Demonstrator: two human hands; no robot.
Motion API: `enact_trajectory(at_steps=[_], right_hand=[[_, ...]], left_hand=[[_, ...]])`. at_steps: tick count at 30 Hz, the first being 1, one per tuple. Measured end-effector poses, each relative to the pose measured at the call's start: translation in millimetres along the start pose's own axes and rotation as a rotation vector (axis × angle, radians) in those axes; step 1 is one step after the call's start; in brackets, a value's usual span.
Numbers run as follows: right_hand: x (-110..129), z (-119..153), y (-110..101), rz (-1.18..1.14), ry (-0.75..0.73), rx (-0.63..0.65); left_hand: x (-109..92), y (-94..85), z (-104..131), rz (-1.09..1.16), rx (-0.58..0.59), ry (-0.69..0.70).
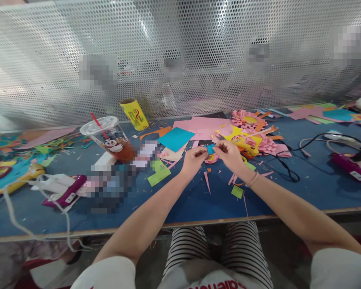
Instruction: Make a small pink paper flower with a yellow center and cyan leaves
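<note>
A small piece of blue paper (211,149) is pinched between both hands above the middle of the table. My left hand (195,161) grips its left side with closed fingertips. From the other side my right hand (229,155), with a bracelet at the wrist, closes on its right edge. Just behind the hands lie a blue sheet (176,139) and pink sheets (209,126). A yellow glue gun (247,148), partly hidden, rests beyond my right hand among pink paper flowers (247,119). Green paper pieces (159,177) and thin pink scraps lie nearby.
A cup with a red straw (114,140) and a yellow cardboard tube (134,115) stand at the left. Purple power strips (64,192) with cables sit on both sides. A perforated metal panel (180,52) rises behind the blue table (186,204).
</note>
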State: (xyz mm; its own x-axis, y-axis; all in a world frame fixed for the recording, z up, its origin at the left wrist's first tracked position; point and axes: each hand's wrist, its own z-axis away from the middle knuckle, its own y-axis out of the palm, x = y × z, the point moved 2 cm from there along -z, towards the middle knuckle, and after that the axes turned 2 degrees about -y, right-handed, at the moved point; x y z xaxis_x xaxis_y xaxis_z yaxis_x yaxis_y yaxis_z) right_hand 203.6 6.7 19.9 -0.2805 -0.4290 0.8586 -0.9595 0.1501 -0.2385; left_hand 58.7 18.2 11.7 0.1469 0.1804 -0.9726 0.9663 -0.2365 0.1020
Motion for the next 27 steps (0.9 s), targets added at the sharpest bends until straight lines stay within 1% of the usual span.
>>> enact_trajectory(at_steps=[5, 12, 22, 27], right_hand=[[-3.6, -1.4, 0.4, -0.053, 0.009, 0.026], [-4.3, -2.8, 0.5, -0.026, -0.013, 0.071], [0.5, -2.1, 0.4, 0.018, 0.011, 0.062], [1.9, -1.6, 1.7, -0.048, 0.029, 0.080]], left_hand=[[-1.1, -0.4, 0.2, -0.033, 0.001, 0.020], [-1.2, -0.7, -0.1, -0.030, -0.005, 0.006], [-3.7, 0.4, 2.3, -0.015, -0.004, -0.024], [-1.2, -0.4, 1.2, -0.014, -0.009, -0.025]])
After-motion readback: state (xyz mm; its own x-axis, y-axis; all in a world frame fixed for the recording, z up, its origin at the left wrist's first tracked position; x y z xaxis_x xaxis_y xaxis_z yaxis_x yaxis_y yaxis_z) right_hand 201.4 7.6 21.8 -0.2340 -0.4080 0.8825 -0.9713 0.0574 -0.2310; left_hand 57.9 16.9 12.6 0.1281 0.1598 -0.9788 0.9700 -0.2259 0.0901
